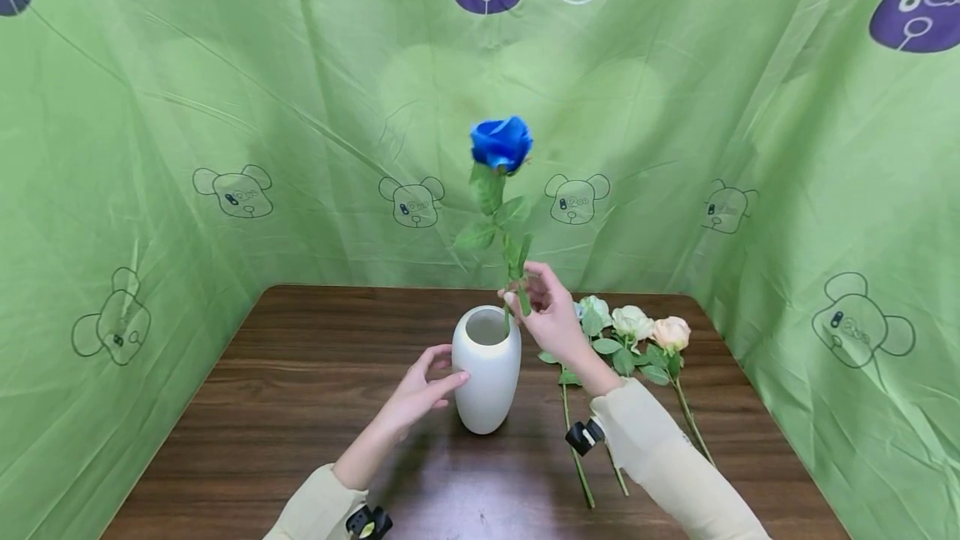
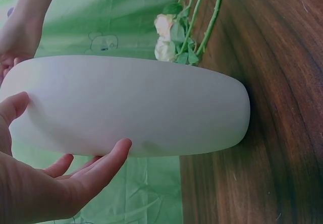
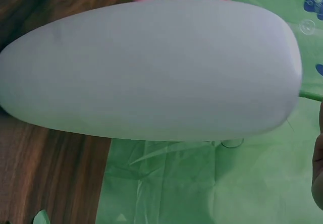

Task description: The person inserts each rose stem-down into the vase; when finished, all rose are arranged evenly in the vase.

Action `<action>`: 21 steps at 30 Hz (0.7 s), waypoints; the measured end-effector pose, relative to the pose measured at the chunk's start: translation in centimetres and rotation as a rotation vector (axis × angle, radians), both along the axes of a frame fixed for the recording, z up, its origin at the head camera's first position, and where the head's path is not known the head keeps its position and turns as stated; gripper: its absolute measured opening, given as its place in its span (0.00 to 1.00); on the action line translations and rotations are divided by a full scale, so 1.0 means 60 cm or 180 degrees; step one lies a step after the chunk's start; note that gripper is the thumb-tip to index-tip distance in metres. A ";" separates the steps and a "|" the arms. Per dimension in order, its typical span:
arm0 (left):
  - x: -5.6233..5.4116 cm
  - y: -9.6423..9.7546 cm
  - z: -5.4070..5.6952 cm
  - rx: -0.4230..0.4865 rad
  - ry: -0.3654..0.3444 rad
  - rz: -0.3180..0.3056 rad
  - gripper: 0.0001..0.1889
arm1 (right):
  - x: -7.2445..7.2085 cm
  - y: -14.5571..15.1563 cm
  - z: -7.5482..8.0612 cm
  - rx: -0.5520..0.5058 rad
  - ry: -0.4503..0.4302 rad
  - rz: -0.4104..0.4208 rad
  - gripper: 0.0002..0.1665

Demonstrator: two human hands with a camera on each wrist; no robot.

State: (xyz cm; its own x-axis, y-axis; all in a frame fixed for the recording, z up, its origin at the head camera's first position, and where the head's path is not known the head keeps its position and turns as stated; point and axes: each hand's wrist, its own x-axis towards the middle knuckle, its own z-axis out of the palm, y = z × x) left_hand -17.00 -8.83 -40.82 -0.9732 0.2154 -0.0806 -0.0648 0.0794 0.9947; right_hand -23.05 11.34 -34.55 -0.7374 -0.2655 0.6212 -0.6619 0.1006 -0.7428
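The vase (image 1: 486, 382) perhaps hides the rose's (image 1: 512, 211) stem tip.

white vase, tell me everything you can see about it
The white vase is plain and smooth, perhaps ceramic, with no pattern showing. It has a round, open mouth, full shoulders and a body tapering to a narrower base. It stands upright on the brown table. The left hand touches its side. The stem of the blue rose seems to dip just inside the mouth; whether it touches the rim is unclear.
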 end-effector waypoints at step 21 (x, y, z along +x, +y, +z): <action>-0.027 -0.006 -0.049 -0.0034 0.0066 -0.0026 0.32 | 0.008 0.000 -0.045 0.1263 -0.0054 -0.0654 0.19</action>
State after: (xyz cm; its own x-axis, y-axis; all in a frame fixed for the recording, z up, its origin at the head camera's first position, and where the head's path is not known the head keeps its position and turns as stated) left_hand -18.59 -9.21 -43.79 -0.9729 0.2225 -0.0627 -0.0435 0.0904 0.9950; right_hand -22.57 11.34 -37.27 -0.8088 -0.3278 0.4882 -0.5866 0.5081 -0.6307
